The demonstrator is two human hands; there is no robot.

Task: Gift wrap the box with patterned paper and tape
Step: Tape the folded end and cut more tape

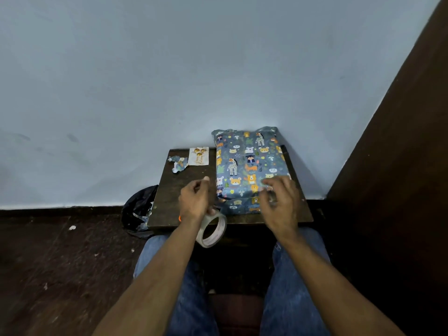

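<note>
A box wrapped in blue animal-patterned paper (249,163) lies on the right half of a small dark wooden table (184,187), its far end against the wall. My left hand (195,201) hovers just left of the box's near corner and holds a clear tape roll (213,230), which hangs below it over the table's front edge. My right hand (278,202) rests on the box's near right end, fingers curled and pinching something small and shiny, seemingly a piece of tape; the near paper flap is partly hidden beneath it.
A torn scrap of patterned paper (179,164) and a white card with gold ornaments (199,155) lie at the table's far left. A black bag (139,209) sits on the floor left of the table. A dark wooden panel (400,141) stands at right. My knees are under the table.
</note>
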